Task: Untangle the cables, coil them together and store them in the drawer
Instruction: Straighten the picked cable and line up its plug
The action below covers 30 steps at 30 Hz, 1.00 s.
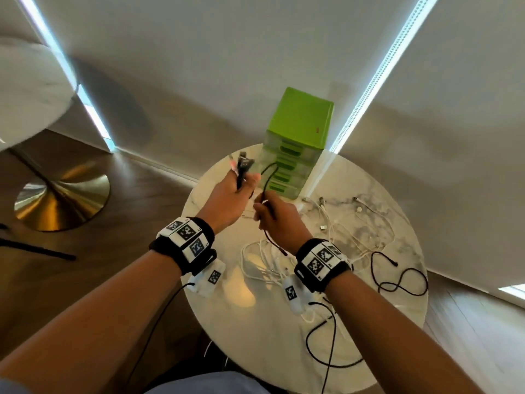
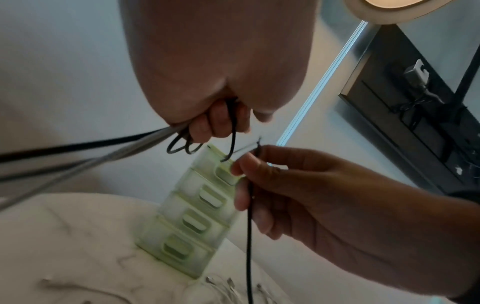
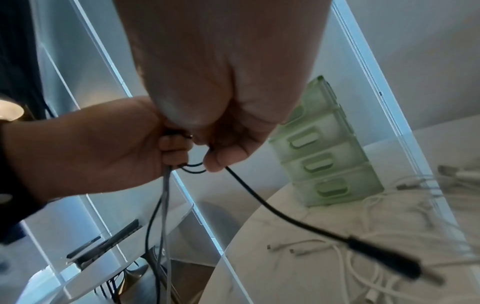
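At the centre of the head view, the left hand (image 1: 231, 194) clenches a bundle of cables (image 1: 241, 169) while the right hand (image 1: 274, 220) pinches a black cable (image 1: 267, 177), both raised before the green drawer unit (image 1: 295, 143) on the round table (image 1: 255, 322).

drawer unit (image 1: 301, 120): green | table (image 1: 250, 322): white marble | cable (image 1: 265, 177): black | cables (image 1: 355, 231): white
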### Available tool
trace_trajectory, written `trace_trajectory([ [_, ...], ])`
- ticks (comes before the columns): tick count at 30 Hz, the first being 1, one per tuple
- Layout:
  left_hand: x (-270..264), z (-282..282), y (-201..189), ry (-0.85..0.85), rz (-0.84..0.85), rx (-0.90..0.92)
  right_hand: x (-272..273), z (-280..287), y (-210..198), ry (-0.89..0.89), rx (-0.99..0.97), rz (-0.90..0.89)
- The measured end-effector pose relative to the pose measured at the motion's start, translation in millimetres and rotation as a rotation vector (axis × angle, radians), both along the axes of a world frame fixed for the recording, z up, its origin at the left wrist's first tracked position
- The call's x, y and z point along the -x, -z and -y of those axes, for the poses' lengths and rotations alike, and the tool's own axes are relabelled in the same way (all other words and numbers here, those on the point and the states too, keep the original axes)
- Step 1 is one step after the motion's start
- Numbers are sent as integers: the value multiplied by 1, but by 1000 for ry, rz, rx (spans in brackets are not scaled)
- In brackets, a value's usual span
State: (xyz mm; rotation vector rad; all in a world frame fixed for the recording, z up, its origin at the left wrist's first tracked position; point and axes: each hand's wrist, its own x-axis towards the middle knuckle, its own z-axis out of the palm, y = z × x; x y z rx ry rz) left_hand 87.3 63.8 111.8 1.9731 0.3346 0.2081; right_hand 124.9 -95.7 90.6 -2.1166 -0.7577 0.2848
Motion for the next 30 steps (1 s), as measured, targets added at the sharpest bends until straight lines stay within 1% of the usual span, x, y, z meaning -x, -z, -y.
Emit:
trace_trajectory([
  [2,10,-29,6,-134,50,72,-8,-15,4,42,-77,-97],
  [3,17,-44,7,-186,89,141,-12,-23,6,43,-112,-174],
  [5,30,-67,3,-239,139,217,-17,-36,8,8,-179,-326],
  [8,57,-100,-7,-301,146,187,-7,-72,13,-106,-244,-518],
  [10,72,-113,-12,-325,126,139,7,-97,20,-156,-260,-611],
  [12,88,-121,-14,-339,102,69,26,-120,32,-215,-220,-696],
  [14,100,-126,-14,-345,86,37,47,-133,48,-288,-101,-741],
  [16,110,-130,-13,-351,61,6,66,-137,72,-367,75,-695],
  [18,118,-134,-9,-355,48,-15,79,-134,95,-465,312,-526],
  [19,122,-136,-5,-348,26,-11,81,-131,104,-515,445,-414],
  [20,126,-138,-1,-337,-11,-5,83,-129,111,-540,562,-308],
  [21,130,-140,4,-329,-48,-7,82,-128,113,-520,631,-235],
  [22,134,-141,7,-320,-74,-11,82,-128,109,-471,629,-203],
  [23,137,-141,9,-312,-87,-10,80,-129,101,-421,558,-204],
  [25,141,-139,11,-293,-100,-8,77,-139,78,-386,291,-257],
  [27,141,-136,13,-286,-115,8,76,-152,50,-423,98,-336],
  [28,140,-134,13,-285,-120,20,77,-158,39,-449,49,-338],
  [30,139,-131,11,-305,-114,59,80,-167,25,-504,-17,-279],
])
